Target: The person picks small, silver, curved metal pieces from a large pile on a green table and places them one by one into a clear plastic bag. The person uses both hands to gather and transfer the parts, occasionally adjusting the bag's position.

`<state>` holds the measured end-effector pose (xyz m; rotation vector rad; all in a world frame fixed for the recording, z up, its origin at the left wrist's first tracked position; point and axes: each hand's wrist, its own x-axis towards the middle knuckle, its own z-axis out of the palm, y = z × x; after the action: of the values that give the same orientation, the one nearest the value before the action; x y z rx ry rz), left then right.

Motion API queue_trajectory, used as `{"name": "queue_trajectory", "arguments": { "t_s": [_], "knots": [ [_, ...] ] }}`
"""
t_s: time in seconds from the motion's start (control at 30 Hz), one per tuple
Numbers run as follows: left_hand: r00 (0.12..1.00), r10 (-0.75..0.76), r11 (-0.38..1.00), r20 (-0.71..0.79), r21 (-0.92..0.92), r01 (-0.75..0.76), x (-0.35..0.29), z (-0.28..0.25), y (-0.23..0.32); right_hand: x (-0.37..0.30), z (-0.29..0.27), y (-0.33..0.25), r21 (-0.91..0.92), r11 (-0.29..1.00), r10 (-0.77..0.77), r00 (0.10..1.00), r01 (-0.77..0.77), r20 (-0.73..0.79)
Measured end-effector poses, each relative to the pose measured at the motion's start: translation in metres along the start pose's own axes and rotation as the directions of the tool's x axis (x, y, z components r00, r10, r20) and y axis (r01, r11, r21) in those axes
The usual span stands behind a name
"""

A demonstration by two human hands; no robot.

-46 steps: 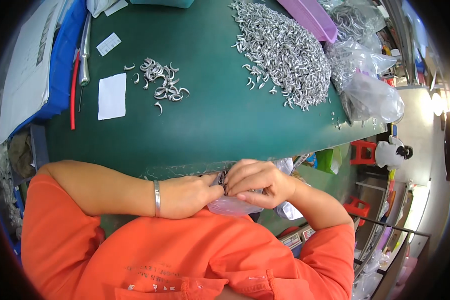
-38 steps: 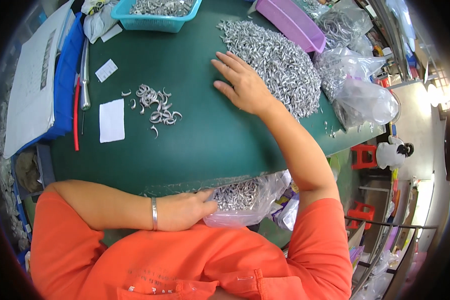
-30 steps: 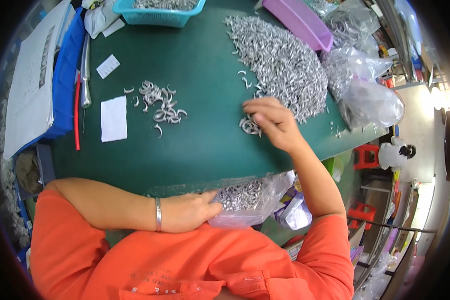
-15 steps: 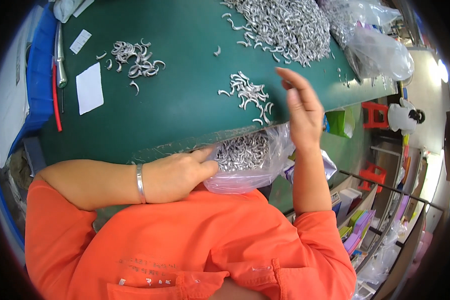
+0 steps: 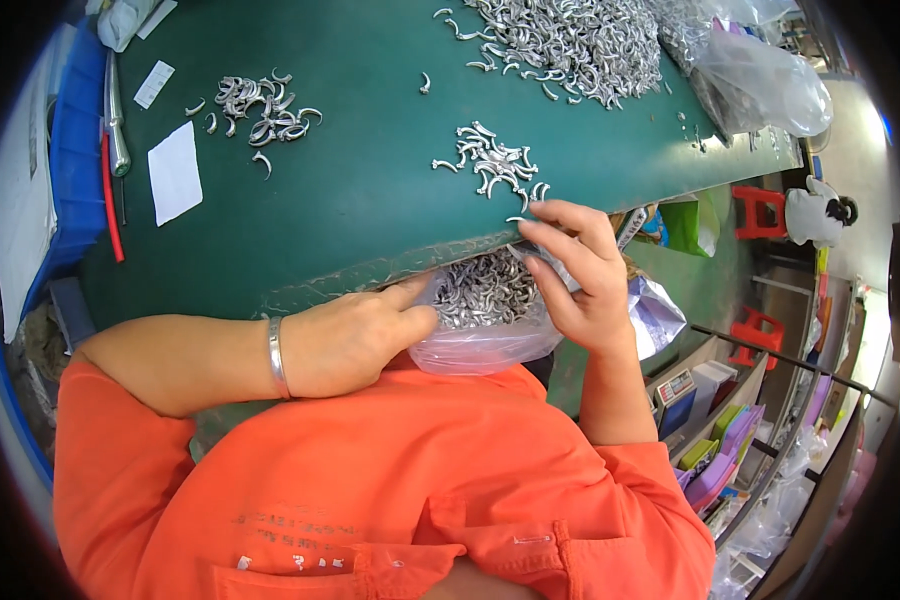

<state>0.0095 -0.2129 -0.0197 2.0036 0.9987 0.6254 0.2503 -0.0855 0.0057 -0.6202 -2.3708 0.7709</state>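
Note:
My left hand [image 5: 345, 335] is closed on the left rim of a clear plastic bag [image 5: 485, 352], held against the table's front edge. Many small curved silvery metal pieces [image 5: 485, 290] fill the bag. Over the bag's right side is my right hand [image 5: 582, 275], its fingers bent but apart. A single curved piece [image 5: 516, 254] shows beside its fingertips, near the bag's mouth; no grip on it is visible. Just beyond those fingers, a small scattered group of the same pieces [image 5: 495, 165] lies on the green table [image 5: 340, 200].
A large heap of pieces [image 5: 580, 45] covers the far right, beside clear plastic bags [image 5: 760, 80]. Another small pile [image 5: 265, 110] lies at left, near a white paper [image 5: 175, 173], a red rod [image 5: 112, 200] and a blue bin [image 5: 78, 150]. Shelving [image 5: 760, 440] stands at right.
My right hand has come down and left, from above the table's right side to the bag's mouth. My left hand stays on the bag. The view has shifted slightly.

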Motion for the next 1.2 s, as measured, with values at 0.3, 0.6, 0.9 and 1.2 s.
{"name": "queue_trajectory", "arguments": {
  "t_s": [0.3, 0.6, 0.9, 1.2],
  "knots": [
    [1.000, -0.021, 0.999, 0.013, -0.032, 0.021, 0.001, -0.003, 0.004, 0.014, -0.003, 0.012, -0.267, 0.963, -0.038, 0.999, 0.042, 0.022],
    [0.997, -0.061, 0.997, 0.045, -0.041, 0.063, 0.001, -0.001, 0.002, 0.029, 0.009, 0.008, -0.212, 0.975, -0.064, 0.998, 0.060, -0.010],
    [1.000, -0.014, 0.998, -0.011, -0.059, 0.013, 0.001, -0.001, 0.002, 0.011, 0.000, 0.022, 0.000, 0.982, 0.189, 0.974, -0.191, -0.128],
    [1.000, 0.004, 0.999, -0.029, -0.050, -0.005, 0.000, 0.000, 0.000, 0.011, -0.003, 0.017, 0.089, 0.996, -0.016, 0.981, -0.001, 0.192]
  ]
}}
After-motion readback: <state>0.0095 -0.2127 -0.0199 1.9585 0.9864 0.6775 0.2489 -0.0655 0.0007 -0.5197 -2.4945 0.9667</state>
